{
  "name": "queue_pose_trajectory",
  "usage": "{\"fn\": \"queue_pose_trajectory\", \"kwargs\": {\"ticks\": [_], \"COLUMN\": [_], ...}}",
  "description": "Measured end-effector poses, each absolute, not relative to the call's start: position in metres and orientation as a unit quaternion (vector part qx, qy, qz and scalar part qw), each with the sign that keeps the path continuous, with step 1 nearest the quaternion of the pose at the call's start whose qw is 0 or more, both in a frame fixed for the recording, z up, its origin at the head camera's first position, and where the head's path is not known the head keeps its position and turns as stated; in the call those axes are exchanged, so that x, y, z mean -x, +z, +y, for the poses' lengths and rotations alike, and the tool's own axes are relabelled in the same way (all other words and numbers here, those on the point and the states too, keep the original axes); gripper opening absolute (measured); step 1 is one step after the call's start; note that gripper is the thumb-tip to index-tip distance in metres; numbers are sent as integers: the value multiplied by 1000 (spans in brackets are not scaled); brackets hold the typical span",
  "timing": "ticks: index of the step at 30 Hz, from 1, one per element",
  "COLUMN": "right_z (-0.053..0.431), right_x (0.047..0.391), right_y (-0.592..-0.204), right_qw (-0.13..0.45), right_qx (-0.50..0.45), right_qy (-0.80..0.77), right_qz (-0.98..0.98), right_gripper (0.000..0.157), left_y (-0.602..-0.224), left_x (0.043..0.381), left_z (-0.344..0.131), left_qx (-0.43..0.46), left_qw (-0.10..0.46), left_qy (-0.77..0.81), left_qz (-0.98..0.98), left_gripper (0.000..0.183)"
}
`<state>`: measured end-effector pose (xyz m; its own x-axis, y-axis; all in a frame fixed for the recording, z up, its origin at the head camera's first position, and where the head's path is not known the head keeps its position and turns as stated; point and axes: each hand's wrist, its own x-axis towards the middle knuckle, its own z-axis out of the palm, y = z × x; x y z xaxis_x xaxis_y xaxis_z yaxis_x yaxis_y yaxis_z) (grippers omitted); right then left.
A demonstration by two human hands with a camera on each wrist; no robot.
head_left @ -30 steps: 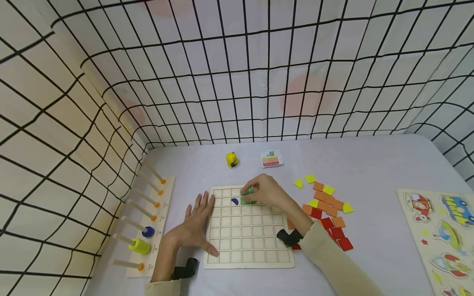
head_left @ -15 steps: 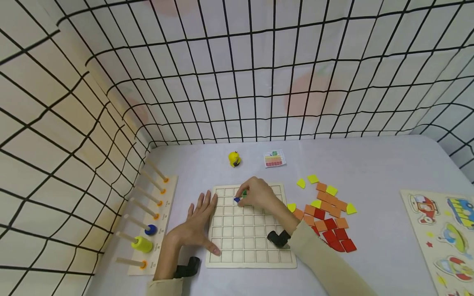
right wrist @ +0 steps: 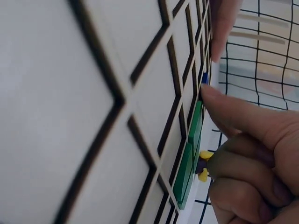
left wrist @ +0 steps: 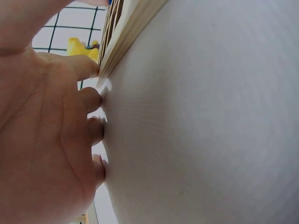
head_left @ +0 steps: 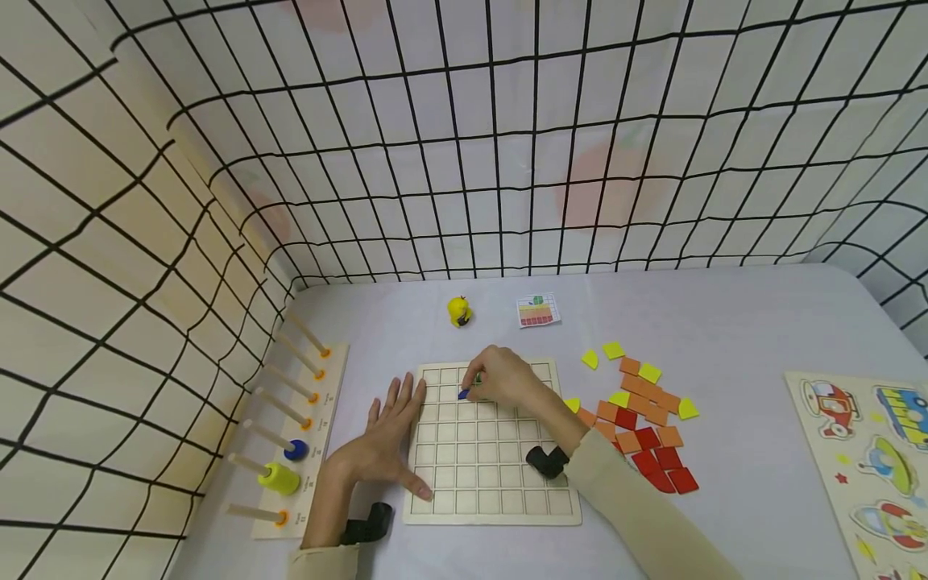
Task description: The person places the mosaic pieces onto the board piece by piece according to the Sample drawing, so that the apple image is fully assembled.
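Observation:
A pale wooden board [head_left: 487, 456] with a raised square grid lies flat in the head view. Over its upper part my right hand [head_left: 505, 375] pinches a small blue piece [head_left: 463, 395] between thumb and index finger, low at one grid square. Beside that piece, green tiles [right wrist: 185, 170] sit in the grid in the right wrist view; in the head view the hand mostly covers them. My left hand [head_left: 382, 441] is spread along the board's left side, with thumb and fingertips at its edge. The board's side edge [left wrist: 128, 35] shows close to those fingers in the left wrist view.
Loose red, orange and yellow tiles [head_left: 648, 401] lie right of the board. Behind it are a yellow toy duck [head_left: 458, 311] and a small pattern card [head_left: 538, 311]. A peg stand [head_left: 313, 435] is at left, a picture puzzle [head_left: 863, 459] at right. Black netting [head_left: 493, 161] encloses the table.
My right hand has moved left from the green tiles to the blue piece and taken hold of it. The left hand stays at the board's edge. The head view has shifted slightly.

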<state>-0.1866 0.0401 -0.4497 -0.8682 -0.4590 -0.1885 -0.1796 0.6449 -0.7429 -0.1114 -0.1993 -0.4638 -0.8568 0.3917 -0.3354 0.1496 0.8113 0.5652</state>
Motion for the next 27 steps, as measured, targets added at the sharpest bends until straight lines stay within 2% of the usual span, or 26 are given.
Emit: {"fn": "queue_pose_trajectory", "kwargs": {"ticks": [27], "right_z": [38], "right_x": [197], "right_y": [-446], "right_qw": [205], "right_qx": [256], "right_qy": [-326], "right_qz": [887], "right_gripper": [3], "left_y": [-461], "left_x": [110], "left_z": [-199], "left_qx": [-153], "left_qw": [222], "left_qy": [272], "left_qz": [924], "left_gripper": [158]}}
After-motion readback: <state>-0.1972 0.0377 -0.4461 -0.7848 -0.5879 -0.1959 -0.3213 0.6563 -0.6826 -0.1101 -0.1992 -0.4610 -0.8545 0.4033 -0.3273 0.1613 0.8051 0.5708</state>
